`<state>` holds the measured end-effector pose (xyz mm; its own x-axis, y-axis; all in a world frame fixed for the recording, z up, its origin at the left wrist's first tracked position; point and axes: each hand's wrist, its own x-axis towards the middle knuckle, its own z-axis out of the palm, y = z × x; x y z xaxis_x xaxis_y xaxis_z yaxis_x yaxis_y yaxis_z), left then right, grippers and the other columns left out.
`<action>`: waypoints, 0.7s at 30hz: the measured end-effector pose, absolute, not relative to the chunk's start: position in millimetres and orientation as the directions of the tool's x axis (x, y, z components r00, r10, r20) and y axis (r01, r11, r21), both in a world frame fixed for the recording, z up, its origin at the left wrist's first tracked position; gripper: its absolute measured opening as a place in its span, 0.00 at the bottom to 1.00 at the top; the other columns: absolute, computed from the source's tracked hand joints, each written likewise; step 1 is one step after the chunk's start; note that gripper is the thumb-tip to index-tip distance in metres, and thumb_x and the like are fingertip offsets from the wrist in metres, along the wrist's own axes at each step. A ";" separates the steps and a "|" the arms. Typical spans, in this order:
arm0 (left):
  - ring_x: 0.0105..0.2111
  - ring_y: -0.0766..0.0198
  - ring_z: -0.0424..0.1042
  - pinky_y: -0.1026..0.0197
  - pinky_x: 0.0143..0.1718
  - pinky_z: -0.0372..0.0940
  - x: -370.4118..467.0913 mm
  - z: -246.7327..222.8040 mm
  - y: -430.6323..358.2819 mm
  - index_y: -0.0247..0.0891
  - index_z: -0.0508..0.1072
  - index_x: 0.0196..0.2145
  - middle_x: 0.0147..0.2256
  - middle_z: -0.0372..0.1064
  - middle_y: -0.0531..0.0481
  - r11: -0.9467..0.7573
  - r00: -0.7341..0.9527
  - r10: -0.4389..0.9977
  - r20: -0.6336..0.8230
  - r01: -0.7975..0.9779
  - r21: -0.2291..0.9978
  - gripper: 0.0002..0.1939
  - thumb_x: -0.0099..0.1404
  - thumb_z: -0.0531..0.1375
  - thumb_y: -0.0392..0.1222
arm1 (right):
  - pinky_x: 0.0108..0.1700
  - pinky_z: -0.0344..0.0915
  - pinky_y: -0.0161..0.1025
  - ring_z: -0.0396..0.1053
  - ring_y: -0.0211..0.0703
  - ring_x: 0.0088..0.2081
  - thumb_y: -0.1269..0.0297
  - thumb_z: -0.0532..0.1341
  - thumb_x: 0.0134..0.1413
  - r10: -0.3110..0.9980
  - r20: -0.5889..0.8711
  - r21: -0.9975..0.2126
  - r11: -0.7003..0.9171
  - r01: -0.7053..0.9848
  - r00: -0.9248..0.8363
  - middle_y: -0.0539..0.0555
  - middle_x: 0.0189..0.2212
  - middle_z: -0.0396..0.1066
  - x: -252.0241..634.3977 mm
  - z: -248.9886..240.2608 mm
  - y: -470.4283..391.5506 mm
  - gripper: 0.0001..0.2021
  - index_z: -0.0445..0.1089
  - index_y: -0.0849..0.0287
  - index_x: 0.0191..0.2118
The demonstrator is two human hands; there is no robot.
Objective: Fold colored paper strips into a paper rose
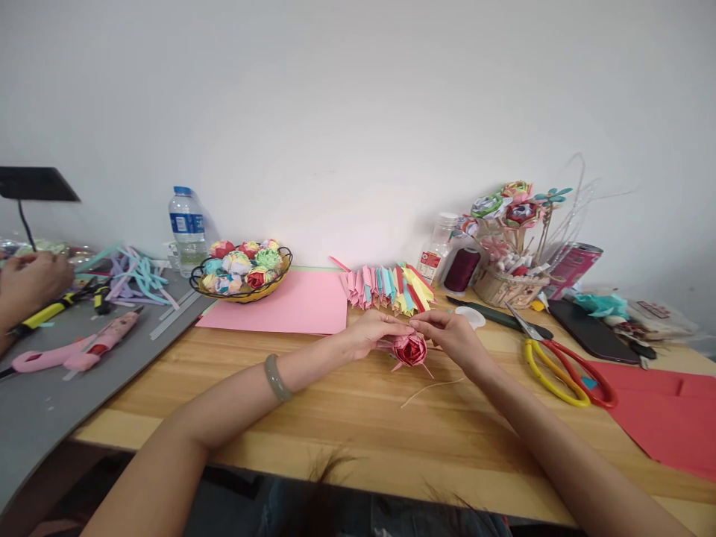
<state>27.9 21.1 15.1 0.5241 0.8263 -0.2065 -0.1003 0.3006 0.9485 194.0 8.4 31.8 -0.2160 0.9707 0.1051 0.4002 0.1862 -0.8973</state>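
Observation:
A pink and red folded-paper flower (410,348) is held between my two hands above the middle of the wooden table (347,418). My left hand (374,333) has its fingers closed on the flower's left and top side. From the right, my right hand (447,337) pinches at the flower's upper edge. The fingertips of both hands nearly meet there; what exactly lies between them is too small to tell. A thin piece of string (430,387) lies on the table just below the flower.
Behind my hands stand folded paper strips (385,288), a thread spool (462,270) and a glass bottle (437,246). Scissors (559,365) and red paper (665,414) lie right. Left are a flower basket (246,272), pink paper (285,309), a glue gun (83,349) and another person's hand (36,280).

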 end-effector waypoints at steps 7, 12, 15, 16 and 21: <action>0.23 0.70 0.66 0.63 0.31 0.62 29.8 12.3 22.6 0.33 0.76 0.27 0.24 0.71 0.50 0.217 0.429 0.890 -0.154 -0.101 0.971 0.14 0.40 0.68 0.43 | 0.23 0.54 0.34 0.61 0.36 0.23 0.48 0.61 0.38 0.981 0.094 -0.874 0.164 0.457 -0.170 0.52 0.22 0.70 195.5 29.6 10.2 0.19 0.73 0.61 0.27; 0.21 0.69 0.65 0.63 0.27 0.61 31.1 16.1 19.0 0.32 0.74 0.26 0.22 0.70 0.51 0.122 0.349 0.932 -0.094 -0.059 0.991 0.11 0.43 0.66 0.40 | 0.25 0.55 0.34 0.60 0.36 0.23 0.49 0.61 0.38 0.978 0.121 -0.849 0.191 0.493 -0.169 0.50 0.20 0.67 196.8 26.9 12.0 0.18 0.71 0.62 0.25; 0.20 0.71 0.65 0.64 0.26 0.60 29.7 19.0 17.5 0.32 0.72 0.24 0.20 0.68 0.52 0.122 0.386 0.918 -0.092 -0.055 0.991 0.08 0.44 0.65 0.38 | 0.25 0.54 0.35 0.58 0.35 0.22 0.47 0.61 0.37 0.967 0.175 -0.827 0.248 0.505 -0.187 0.49 0.18 0.64 196.6 27.2 12.3 0.19 0.68 0.62 0.20; 0.21 0.71 0.65 0.65 0.26 0.60 29.0 20.0 17.3 0.32 0.71 0.25 0.21 0.67 0.52 0.143 0.419 0.902 -0.104 -0.062 0.988 0.08 0.45 0.65 0.37 | 0.25 0.54 0.35 0.58 0.35 0.22 0.46 0.61 0.37 0.963 0.188 -0.824 0.262 0.502 -0.194 0.49 0.18 0.63 195.9 27.8 11.8 0.19 0.67 0.61 0.20; 0.21 0.73 0.63 0.67 0.23 0.54 26.5 26.0 16.7 0.32 0.71 0.27 0.22 0.66 0.53 0.291 0.553 0.810 -0.196 -0.089 0.953 0.08 0.47 0.63 0.38 | 0.23 0.55 0.33 0.58 0.33 0.21 0.44 0.61 0.37 0.970 0.086 -0.914 0.168 0.370 -0.228 0.46 0.18 0.61 189.2 31.6 5.6 0.21 0.64 0.60 0.21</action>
<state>26.5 16.7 26.0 0.5529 0.8098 -0.1961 -0.0885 0.2911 0.9526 189.2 5.6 31.6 -0.2282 0.9698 0.0863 0.3701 0.1684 -0.9136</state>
